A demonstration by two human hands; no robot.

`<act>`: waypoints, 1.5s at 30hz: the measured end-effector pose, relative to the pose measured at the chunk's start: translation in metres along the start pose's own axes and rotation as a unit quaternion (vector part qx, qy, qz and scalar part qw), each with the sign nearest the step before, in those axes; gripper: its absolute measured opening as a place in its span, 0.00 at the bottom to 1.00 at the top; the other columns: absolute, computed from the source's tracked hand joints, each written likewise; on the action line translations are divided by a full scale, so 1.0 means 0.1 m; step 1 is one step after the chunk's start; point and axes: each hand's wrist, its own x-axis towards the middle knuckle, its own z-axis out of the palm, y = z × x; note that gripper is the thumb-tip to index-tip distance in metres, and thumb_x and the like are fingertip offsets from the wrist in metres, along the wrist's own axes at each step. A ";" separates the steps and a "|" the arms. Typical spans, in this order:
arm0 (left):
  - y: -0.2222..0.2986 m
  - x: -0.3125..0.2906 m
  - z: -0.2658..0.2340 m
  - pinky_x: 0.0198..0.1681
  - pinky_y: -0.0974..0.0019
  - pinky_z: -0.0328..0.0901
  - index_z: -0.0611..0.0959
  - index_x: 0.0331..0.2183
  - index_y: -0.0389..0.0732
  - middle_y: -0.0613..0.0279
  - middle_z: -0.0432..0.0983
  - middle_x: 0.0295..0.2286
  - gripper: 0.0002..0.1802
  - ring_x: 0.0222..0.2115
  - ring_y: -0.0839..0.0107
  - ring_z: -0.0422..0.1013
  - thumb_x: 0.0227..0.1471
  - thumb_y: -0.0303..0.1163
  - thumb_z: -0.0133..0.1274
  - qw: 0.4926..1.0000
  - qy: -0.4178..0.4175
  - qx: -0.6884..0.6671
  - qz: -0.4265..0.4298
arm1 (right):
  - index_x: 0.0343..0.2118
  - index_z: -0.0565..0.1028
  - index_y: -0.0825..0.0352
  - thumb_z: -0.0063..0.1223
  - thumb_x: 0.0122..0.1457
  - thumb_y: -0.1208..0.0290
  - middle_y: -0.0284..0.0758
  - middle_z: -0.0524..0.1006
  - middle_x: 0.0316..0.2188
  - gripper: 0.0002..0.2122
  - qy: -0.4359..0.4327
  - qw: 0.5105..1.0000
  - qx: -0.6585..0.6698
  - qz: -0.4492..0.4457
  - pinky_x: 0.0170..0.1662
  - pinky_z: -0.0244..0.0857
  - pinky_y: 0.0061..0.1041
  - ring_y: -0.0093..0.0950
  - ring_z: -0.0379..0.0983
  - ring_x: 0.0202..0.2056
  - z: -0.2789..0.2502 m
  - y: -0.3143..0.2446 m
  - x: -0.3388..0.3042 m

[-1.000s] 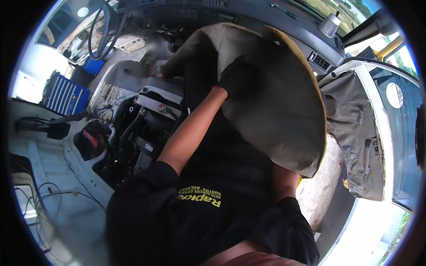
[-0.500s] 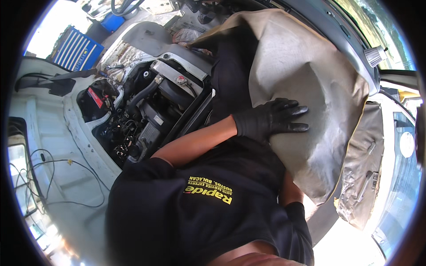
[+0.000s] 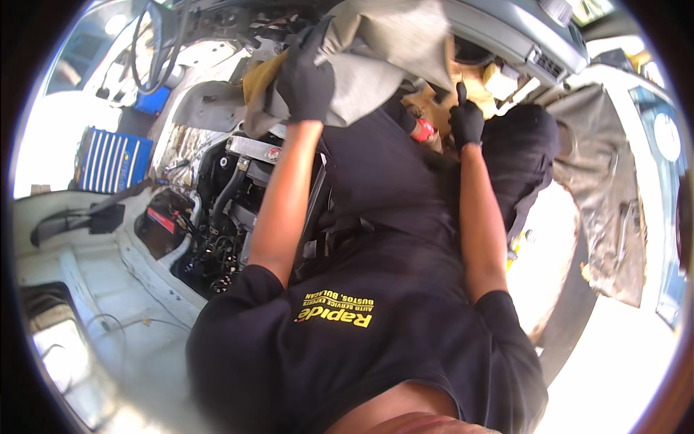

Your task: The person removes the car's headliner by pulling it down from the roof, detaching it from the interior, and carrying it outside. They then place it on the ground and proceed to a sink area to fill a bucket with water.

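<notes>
Head view: my left hand (image 3: 307, 76), black-gloved, has its grip clamped on a fold of the grey fabric liner (image 3: 383, 58), which is bunched high under the dashboard (image 3: 506, 36) above the engine parts (image 3: 231, 210). My right hand (image 3: 466, 119), also gloved, is up near the liner's right edge by a red-tipped part (image 3: 425, 130); I can't tell if that grip is closed on anything, the view there is too cluttered. I'd keep the left hold firm and feed the fabric evenly, clear of hoses.

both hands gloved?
Yes, the left hand gripping the grey fabric sheet and the right hand both wear black gloves.
</notes>
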 end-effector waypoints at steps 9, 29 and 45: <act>-0.05 0.62 1.75 0.52 0.49 0.73 0.79 0.58 0.63 0.46 0.79 0.50 0.32 0.46 0.46 0.78 0.54 0.27 0.45 0.954 -0.277 0.065 0.098 | 0.50 0.74 0.68 0.58 0.62 0.68 0.43 0.79 0.30 0.16 0.258 0.935 0.138 -0.202 0.35 0.72 0.39 0.39 0.79 0.28 -0.38 -1.25 -0.30; 0.06 0.23 -0.49 0.61 0.58 0.66 0.77 0.61 0.47 0.56 0.79 0.53 0.26 0.57 0.58 0.73 0.64 0.41 0.56 0.904 -0.179 -0.342 0.183 | 0.66 0.70 0.38 0.48 0.61 0.65 0.46 0.79 0.53 0.28 -0.254 0.938 -0.235 0.029 0.54 0.71 0.45 0.48 0.77 0.53 0.26 -0.37 -0.29; -0.65 -0.27 1.18 0.49 0.48 0.69 0.86 0.38 0.38 0.49 0.82 0.39 0.20 0.42 0.45 0.76 0.62 0.47 0.54 0.973 -0.153 0.035 0.167 | 0.75 0.48 0.58 0.76 0.47 0.63 0.49 0.71 0.57 0.56 -0.137 0.959 0.094 -0.230 0.55 0.70 0.39 0.46 0.74 0.53 -0.03 -0.95 -0.47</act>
